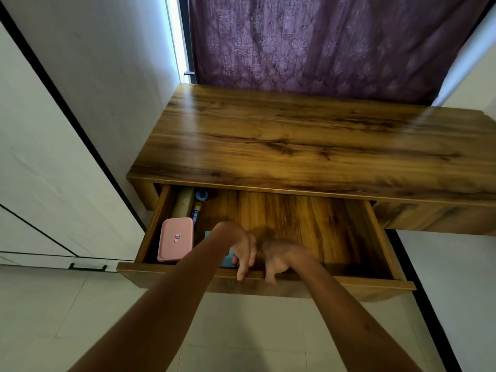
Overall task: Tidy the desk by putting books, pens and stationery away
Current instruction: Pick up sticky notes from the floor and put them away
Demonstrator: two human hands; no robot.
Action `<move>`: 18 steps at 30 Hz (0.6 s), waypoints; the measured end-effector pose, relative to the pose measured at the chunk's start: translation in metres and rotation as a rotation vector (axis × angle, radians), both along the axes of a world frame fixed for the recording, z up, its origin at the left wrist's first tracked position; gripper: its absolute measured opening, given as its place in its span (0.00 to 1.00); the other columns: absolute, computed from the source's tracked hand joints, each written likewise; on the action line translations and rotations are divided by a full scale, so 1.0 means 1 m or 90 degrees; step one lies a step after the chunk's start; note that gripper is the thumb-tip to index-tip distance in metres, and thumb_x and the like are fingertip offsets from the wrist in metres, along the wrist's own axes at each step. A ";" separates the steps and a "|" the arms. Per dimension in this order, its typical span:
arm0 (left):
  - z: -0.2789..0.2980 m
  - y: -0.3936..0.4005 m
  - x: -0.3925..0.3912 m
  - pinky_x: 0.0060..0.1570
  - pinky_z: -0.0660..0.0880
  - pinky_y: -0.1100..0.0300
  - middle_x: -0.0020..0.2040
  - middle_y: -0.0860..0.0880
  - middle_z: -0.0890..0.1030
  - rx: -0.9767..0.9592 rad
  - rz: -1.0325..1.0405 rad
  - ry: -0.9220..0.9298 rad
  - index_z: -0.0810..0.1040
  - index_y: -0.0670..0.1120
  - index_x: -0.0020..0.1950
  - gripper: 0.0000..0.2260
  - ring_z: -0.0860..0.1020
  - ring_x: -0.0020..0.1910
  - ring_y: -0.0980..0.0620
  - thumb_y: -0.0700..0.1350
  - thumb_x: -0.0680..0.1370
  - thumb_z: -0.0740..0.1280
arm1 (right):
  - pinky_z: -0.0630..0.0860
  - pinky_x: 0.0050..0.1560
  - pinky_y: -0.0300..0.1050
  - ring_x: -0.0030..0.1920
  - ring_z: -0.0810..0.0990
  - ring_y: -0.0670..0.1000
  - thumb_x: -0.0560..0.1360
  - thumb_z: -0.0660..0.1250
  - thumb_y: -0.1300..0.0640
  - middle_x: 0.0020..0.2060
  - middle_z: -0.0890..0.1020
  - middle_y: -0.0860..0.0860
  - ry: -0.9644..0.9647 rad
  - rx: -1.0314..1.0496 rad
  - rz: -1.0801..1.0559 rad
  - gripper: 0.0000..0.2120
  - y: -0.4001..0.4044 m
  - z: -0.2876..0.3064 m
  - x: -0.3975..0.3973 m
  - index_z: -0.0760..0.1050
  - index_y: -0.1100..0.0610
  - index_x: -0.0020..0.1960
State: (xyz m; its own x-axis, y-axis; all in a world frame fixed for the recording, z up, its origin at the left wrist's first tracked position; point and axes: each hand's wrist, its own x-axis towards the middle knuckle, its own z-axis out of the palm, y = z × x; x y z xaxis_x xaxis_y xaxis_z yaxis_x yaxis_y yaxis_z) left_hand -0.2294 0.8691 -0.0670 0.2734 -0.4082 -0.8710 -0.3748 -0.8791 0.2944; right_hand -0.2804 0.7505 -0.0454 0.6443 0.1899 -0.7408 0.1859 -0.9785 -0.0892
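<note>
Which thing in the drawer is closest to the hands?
The blue thing, partly hidden beneath the left hand. The pink box lies farther left, and the pen and round blue cap sit farther back.

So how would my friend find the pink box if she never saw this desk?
Start at the wooden desk and look down into its open drawer. In the drawer's left near corner, left of the left hand, lies the pink box. It is the only pink thing there, flat with rounded corners and a small label on its lid.
</note>
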 end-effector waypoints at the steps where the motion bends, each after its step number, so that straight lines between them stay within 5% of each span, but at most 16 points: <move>1: 0.001 0.001 0.002 0.53 0.73 0.55 0.56 0.45 0.76 -0.007 0.000 -0.009 0.75 0.45 0.62 0.24 0.75 0.53 0.48 0.42 0.68 0.76 | 0.65 0.67 0.54 0.72 0.61 0.57 0.63 0.77 0.53 0.71 0.65 0.54 -0.032 0.003 -0.001 0.41 -0.002 0.000 0.000 0.62 0.55 0.71; 6: 0.009 0.011 0.016 0.67 0.65 0.45 0.64 0.48 0.70 -0.071 -0.007 -0.272 0.71 0.51 0.63 0.33 0.65 0.68 0.43 0.50 0.61 0.80 | 0.62 0.68 0.57 0.70 0.60 0.58 0.59 0.79 0.49 0.70 0.61 0.54 -0.297 -0.007 0.006 0.48 -0.007 -0.008 0.006 0.57 0.53 0.72; 10: 0.014 0.012 0.028 0.72 0.52 0.41 0.75 0.42 0.55 -0.045 -0.074 -0.534 0.53 0.48 0.76 0.52 0.52 0.74 0.39 0.57 0.61 0.79 | 0.47 0.74 0.61 0.77 0.42 0.61 0.60 0.79 0.44 0.77 0.41 0.56 -0.432 -0.029 -0.027 0.63 -0.010 -0.014 0.023 0.38 0.52 0.77; 14: 0.010 0.013 0.051 0.74 0.43 0.41 0.77 0.39 0.38 -0.018 -0.048 -0.562 0.38 0.47 0.78 0.59 0.39 0.76 0.37 0.58 0.62 0.78 | 0.37 0.73 0.60 0.75 0.33 0.60 0.61 0.77 0.41 0.76 0.36 0.59 -0.447 -0.054 -0.063 0.65 -0.015 -0.019 0.048 0.34 0.60 0.76; 18: 0.011 0.010 0.073 0.75 0.44 0.44 0.78 0.39 0.39 -0.005 -0.055 -0.512 0.38 0.43 0.78 0.55 0.40 0.77 0.40 0.52 0.67 0.76 | 0.37 0.74 0.59 0.76 0.36 0.57 0.64 0.74 0.39 0.77 0.41 0.58 -0.398 -0.025 -0.081 0.59 -0.025 -0.025 0.074 0.39 0.61 0.77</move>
State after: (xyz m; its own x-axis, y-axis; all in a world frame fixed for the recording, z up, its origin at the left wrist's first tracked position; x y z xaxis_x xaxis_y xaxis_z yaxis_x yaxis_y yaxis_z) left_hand -0.1567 0.8791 -0.0563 0.7820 -0.4616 -0.4188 -0.5409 -0.8364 -0.0882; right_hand -0.2067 0.7253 -0.0703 0.9727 0.0633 -0.2231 0.0727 -0.9968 0.0343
